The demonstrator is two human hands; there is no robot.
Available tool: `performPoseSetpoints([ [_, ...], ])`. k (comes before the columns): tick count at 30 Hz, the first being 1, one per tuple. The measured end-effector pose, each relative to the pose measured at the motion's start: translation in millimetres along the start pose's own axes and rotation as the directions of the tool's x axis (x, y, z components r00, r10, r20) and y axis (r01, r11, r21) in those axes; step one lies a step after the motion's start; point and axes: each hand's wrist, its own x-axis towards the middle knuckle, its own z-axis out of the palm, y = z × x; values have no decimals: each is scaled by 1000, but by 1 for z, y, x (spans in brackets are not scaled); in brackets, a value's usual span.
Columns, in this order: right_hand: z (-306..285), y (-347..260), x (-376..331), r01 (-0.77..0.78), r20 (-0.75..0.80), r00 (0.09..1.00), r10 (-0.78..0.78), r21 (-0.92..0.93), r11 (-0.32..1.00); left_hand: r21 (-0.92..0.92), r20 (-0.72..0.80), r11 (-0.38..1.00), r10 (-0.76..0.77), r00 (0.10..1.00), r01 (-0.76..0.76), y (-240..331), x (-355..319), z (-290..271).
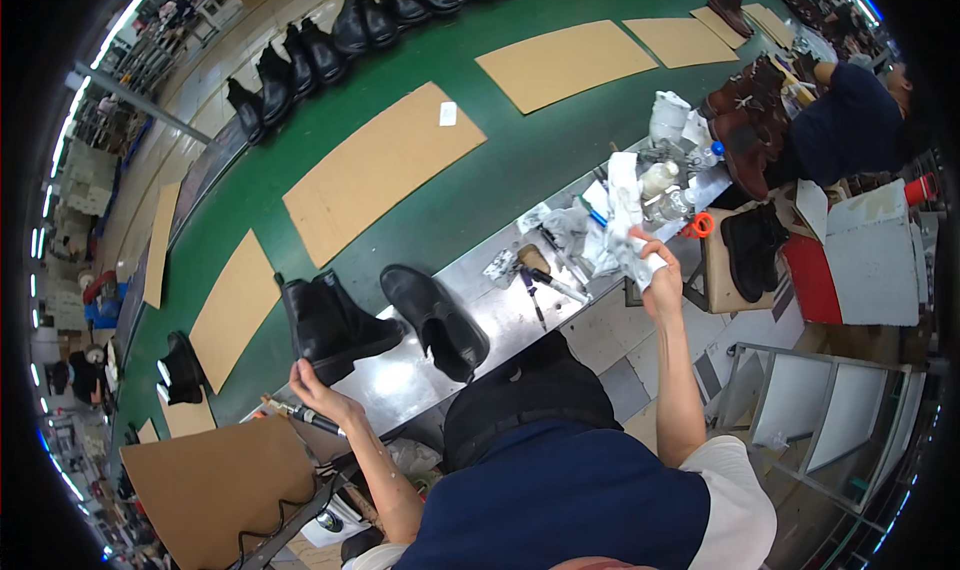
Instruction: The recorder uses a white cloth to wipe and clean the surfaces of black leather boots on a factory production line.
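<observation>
My left hand (325, 398) has its fingers at the lower edge of a black ankle boot (322, 320), which it grips near the work table's front edge. The toe points right. A second black boot (428, 315) lies on its side just right of it, opening toward me. Out to the right, my right hand (660, 282) is closed on a white cloth (627, 210), crumpled and partly smudged dark. Beside that hand are a clear bottle (672, 206) and crumpled grey-white rags (570, 228). Nearer the middle, a brush (534, 260) and a pen-like tool (560, 288) lie on the metal strip.
Cardboard sheets (370, 175) lie along the green table (440, 240). Black boots (320, 50) line its far edge. Brown boots (740, 145) stand at right, near a co-worker (850, 120). Black boots rest on a stool (752, 255). A metal rack (830, 420) stands lower right.
</observation>
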Motion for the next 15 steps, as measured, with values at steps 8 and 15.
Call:
performPoseSetpoints([
  [8, -121, 27, 82, -51, -463, 855, 233, 372, 927, -280, -117, 959, 14, 993, -47, 1, 9, 19],
  [15, -115, 30, 90, -303, -363, 892, 270, -36, 952, -341, -161, 939, -25, 987, -32, 16, 17, 28],
])
